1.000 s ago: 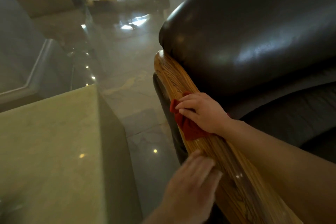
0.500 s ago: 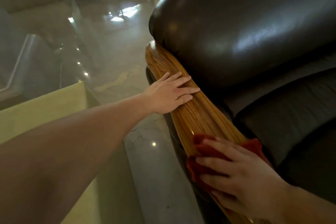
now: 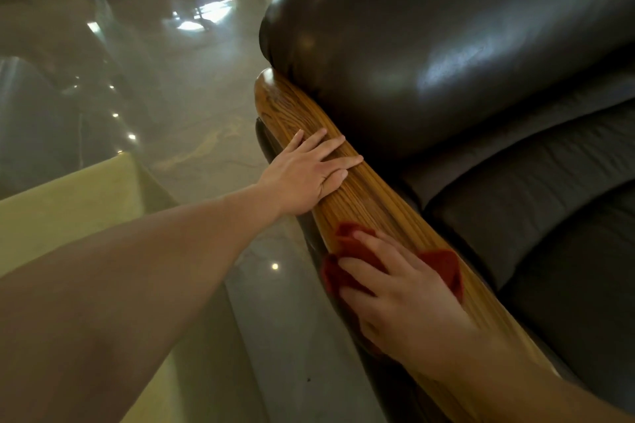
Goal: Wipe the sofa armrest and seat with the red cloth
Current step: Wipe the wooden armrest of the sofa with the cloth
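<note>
Wiping of the wooden armrest (image 3: 364,196), the first part of the task; the right hand (image 3: 405,299) lies palm-down with fingers spread flat, pressing the red cloth (image 3: 443,268) onto the top of the armrest at its nearer stretch; the hand is not closed around the cloth but pins it under palm and fingers, with red folds showing beyond the fingertips on the outer edge and past the thumb side toward the cushions. The left hand (image 3: 305,172) rests open and flat on bare wood farther along, fingers splayed across the grain, holding nothing; it appears to serve as a brace. Cloth and left hand are near but apart, with a strip of bare wood between them. The dark leather backrest (image 3: 446,45) bulges over the far end of the armrest; the seat (image 3: 549,251) lies just beside the armrest on the inner side, with no cloth on it; a glossy floor (image 3: 192,106) and a pale worktop (image 3: 68,203) sit on the outer side.

Judged stage: armrest in progress, seat not yet begun. The next move probably calls for sliding the pressed cloth along the grain toward the far rounded end, which requires the left hand to lift clear of the path; steady downward pressure matters, since the curved, polished wood could let the cloth slip off the outer edge.
</note>
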